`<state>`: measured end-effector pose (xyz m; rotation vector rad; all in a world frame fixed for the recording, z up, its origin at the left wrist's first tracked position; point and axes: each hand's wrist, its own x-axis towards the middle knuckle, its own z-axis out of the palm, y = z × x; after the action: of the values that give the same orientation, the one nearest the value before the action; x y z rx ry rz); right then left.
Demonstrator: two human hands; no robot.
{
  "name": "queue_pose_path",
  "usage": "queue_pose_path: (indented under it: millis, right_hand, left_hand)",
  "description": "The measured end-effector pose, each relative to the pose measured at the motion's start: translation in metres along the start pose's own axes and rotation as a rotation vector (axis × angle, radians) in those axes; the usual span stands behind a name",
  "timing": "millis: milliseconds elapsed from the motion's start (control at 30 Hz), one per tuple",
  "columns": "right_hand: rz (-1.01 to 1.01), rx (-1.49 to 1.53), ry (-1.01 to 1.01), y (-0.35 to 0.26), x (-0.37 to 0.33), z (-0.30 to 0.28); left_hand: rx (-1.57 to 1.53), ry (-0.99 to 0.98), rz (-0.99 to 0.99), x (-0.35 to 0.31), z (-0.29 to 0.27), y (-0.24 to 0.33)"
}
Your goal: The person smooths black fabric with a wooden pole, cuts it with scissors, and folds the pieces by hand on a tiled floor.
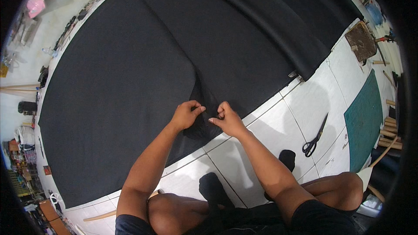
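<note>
A very large sheet of black fabric (117,74) lies spread over the floor in front of me. Its near part has a lifted, creased fold between my hands, with a darker layer showing inside. My left hand (188,115) pinches the fabric at this fold, thumb against forefinger. Just to its right, my right hand (228,121) is closed over the fabric, fingers curled and thumb pointing left. Whatever its fingers grip is too dark to make out. Black-handled scissors (315,137) lie on the tiles at my right, apart from both hands.
White floor tiles (270,124) border the fabric's near edge. At the right are a green cutting mat (365,124), a brown worn block (361,41) and several wooden handles (389,132). A rolled fold of fabric (270,30) runs across the far right. Clutter lines the left wall.
</note>
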<state>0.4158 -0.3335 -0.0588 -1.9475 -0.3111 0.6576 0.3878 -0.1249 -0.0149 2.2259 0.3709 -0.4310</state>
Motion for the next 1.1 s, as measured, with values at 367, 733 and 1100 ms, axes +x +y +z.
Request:
queue_pose_path:
  millis: [367,733,1100]
  right_hand:
    - [-0.025,-0.074,-0.214,-0.019,0.0,-0.016]
    - [0.177,0.004,-0.184,-0.013,0.003,-0.017]
    - [-0.037,-0.17,-0.046,-0.022,-0.012,-0.005]
  left_hand:
    - [-0.004,0.009,0.043,0.002,0.001,-0.006]
    - [-0.027,0.002,0.01,0.002,0.002,-0.009]
    - [0.006,0.008,0.017,0.001,0.0,-0.005]
